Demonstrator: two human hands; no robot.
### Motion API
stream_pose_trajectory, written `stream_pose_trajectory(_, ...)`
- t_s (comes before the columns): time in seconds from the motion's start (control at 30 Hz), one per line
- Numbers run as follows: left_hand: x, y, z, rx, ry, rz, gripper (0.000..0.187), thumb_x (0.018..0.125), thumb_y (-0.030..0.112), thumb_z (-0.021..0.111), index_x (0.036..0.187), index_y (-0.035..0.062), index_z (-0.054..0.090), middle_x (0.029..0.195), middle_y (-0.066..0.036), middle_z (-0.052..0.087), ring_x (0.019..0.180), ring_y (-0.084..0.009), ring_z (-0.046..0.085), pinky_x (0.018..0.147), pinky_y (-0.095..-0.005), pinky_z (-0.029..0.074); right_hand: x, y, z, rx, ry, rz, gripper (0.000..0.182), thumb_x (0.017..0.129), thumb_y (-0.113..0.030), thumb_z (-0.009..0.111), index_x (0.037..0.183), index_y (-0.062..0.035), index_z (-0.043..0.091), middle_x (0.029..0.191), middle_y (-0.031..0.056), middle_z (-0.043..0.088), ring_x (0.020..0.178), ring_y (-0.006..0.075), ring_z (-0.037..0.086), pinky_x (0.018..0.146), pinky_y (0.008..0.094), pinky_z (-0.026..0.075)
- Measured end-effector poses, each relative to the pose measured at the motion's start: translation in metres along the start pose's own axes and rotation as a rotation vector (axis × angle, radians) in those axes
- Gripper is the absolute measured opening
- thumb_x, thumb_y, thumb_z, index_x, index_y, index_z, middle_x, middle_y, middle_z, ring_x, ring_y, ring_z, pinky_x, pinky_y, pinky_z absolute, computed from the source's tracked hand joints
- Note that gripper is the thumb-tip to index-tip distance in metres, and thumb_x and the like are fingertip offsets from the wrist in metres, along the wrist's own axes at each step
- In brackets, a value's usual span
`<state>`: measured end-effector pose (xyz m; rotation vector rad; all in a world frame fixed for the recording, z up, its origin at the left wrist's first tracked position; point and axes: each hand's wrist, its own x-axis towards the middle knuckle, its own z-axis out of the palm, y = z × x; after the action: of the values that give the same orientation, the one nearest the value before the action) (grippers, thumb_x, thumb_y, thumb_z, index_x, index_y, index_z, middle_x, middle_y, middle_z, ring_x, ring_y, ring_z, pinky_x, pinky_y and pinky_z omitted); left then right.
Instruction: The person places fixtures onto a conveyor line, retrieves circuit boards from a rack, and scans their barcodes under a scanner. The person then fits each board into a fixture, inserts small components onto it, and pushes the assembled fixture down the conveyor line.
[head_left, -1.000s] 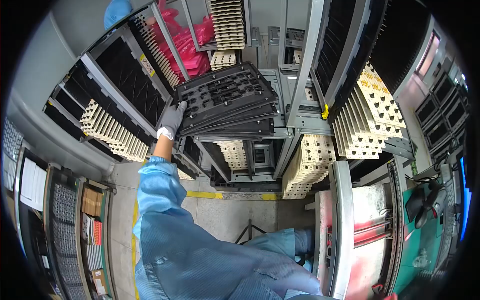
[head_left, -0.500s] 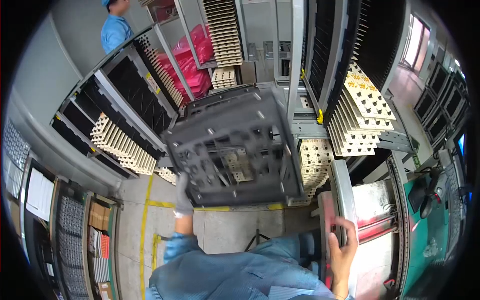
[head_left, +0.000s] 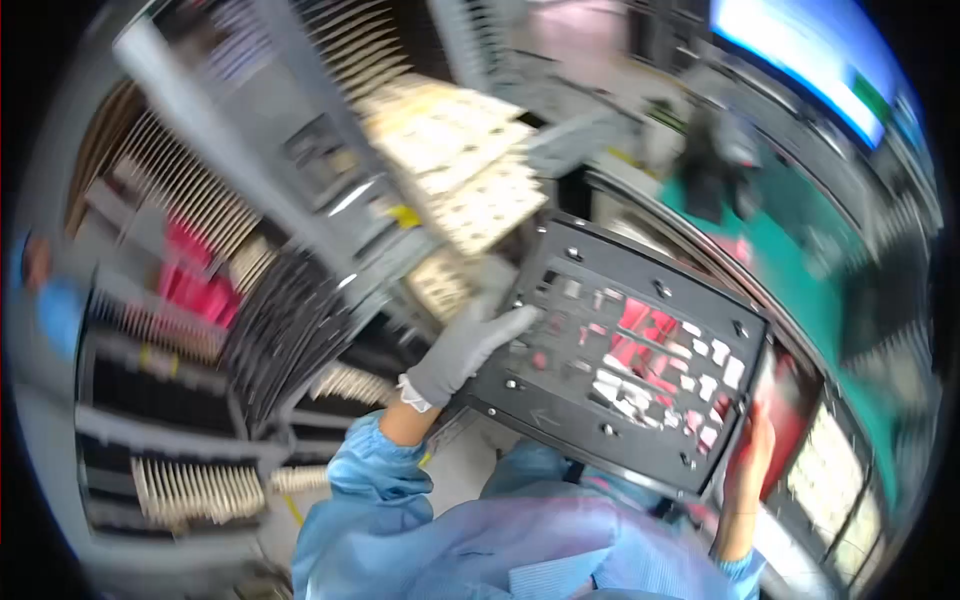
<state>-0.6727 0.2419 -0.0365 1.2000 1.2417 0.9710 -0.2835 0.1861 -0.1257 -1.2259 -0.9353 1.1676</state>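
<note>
A black rectangular fixture plate (head_left: 565,400) with many cut-outs and small metal studs is held tilted in front of my body. My left hand (head_left: 460,350), in a grey glove, grips its left edge with the thumb on top. At the right edge, my bare right hand (head_left: 752,455) clasps the side, its fingers partly hidden by the plate. Red and white surfaces show through the openings. Just beyond the left glove stands a stack of cream-coloured perforated boards (head_left: 480,190), blurred by motion.
Racks with cream boards (head_left: 195,490) stand to the left, near several stacked black plates (head_left: 285,340) and pink bags (head_left: 195,275). A person in blue (head_left: 60,310) is at the far left. To the right are a green-topped bench (head_left: 800,260) and a lit monitor (head_left: 810,60).
My view has swung to the right, towards the bench and monitor. The fixture plate has moved with my left hand, and my right hand, free before, now grips its other side.
</note>
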Motion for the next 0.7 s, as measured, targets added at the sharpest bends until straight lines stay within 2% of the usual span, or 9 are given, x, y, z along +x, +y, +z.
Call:
stream_pose_trajectory(0.03,0.02,0.0,0.016,-0.105,-0.069,-0.063,0.044,0.092,0.026,0.063,0.123,-0.005,0.056,0.109,-0.007,0.063,0.098,-0.0116,0.058,0.086,-0.0278,0.047,-0.001,0.0,-0.015,-0.037,0.077,0.127,0.046,0.101,-0.04,0.045,0.11,0.0013,0.061,0.094,0.012,0.07,0.086,0.0182,0.067,0.082,0.03,0.051)
stream_pose_trajectory(0.07,0.038,0.001,0.03,-0.044,-0.129,-0.056,0.043,0.093,0.025,0.063,0.122,-0.0053,0.056,0.109,-0.008,0.064,0.098,-0.0116,0.058,0.086,-0.028,0.047,-0.005,-0.009,-0.015,0.012,0.124,0.195,0.046,0.102,-0.038,0.044,0.106,0.0036,0.063,0.099,0.015,0.07,0.091,0.0207,0.067,0.083,0.0294,0.049)
stream_pose_trajectory(0.17,0.097,-0.02,0.038,0.109,-0.328,-0.046,0.036,0.095,0.027,0.059,0.117,-0.001,0.062,0.111,-0.006,0.063,0.101,-0.0118,0.056,0.09,-0.0263,0.044,0.0,0.002,-0.009,0.032,0.208,0.214,0.045,0.102,-0.036,0.042,0.115,0.0033,0.059,0.103,0.0153,0.069,0.093,0.0204,0.068,0.087,0.0316,0.052)
stream_pose_trajectory(0.23,0.129,-0.032,0.046,0.189,-0.326,-0.094,0.037,0.095,0.027,0.059,0.119,-0.001,0.06,0.113,-0.005,0.063,0.102,-0.0116,0.056,0.091,-0.0269,0.044,0.019,0.009,-0.016,0.082,0.177,0.208,0.043,0.103,-0.034,0.041,0.121,0.0018,0.056,0.105,0.0145,0.069,0.095,0.019,0.067,0.087,0.0313,0.051)
stream_pose_trajectory(0.4,0.164,-0.045,0.075,0.159,-0.338,-0.128,0.041,0.094,0.026,0.061,0.123,-0.0019,0.057,0.113,-0.007,0.063,0.101,-0.0118,0.057,0.09,-0.027,0.045,0.044,0.008,-0.033,0.184,0.187,0.22,0.039,0.101,-0.032,0.047,0.117,0.0008,0.058,0.103,0.0134,0.069,0.095,0.0186,0.066,0.088,0.03,0.051)
stream_pose_trajectory(0.5,0.167,-0.046,0.084,0.116,-0.319,-0.106,0.038,0.092,0.025,0.063,0.118,-0.0024,0.059,0.108,-0.006,0.064,0.095,-0.0118,0.058,0.085,-0.0275,0.048,0.048,0.0,-0.039,0.145,0.206,0.249,0.038,0.101,-0.033,0.047,0.116,-0.0004,0.059,0.102,0.0125,0.069,0.094,0.0179,0.066,0.087,0.0301,0.051)
stream_pose_trajectory(0.57,0.17,-0.05,0.087,0.016,-0.299,-0.235,0.038,0.092,0.024,0.063,0.119,-0.0018,0.058,0.106,-0.005,0.063,0.092,-0.0106,0.059,0.079,-0.0276,0.051,0.048,0.001,-0.041,0.104,0.212,0.276,0.038,0.101,-0.034,0.047,0.115,-0.0009,0.059,0.102,0.0122,0.07,0.094,0.0177,0.066,0.087,0.0301,0.051)
stream_pose_trajectory(0.63,0.169,-0.054,0.087,0.033,-0.302,-0.229,0.037,0.092,0.024,0.063,0.119,-0.0008,0.057,0.105,-0.005,0.063,0.09,-0.0099,0.059,0.075,-0.0277,0.053,0.051,0.006,-0.043,0.079,0.215,0.306,0.038,0.101,-0.032,0.046,0.12,-0.0006,0.056,0.101,0.0113,0.07,0.094,0.0153,0.067,0.078,0.0271,0.053)
stream_pose_trajectory(0.7,0.166,-0.05,0.09,0.06,-0.281,-0.207,0.037,0.092,0.024,0.063,0.118,-0.0014,0.058,0.104,-0.005,0.063,0.09,-0.01,0.059,0.076,-0.0276,0.053,0.049,0.008,-0.04,0.102,0.218,0.286,0.037,0.101,-0.031,0.047,0.121,-0.0007,0.056,0.1,0.0112,0.07,0.092,0.0146,0.067,0.077,0.0283,0.054)
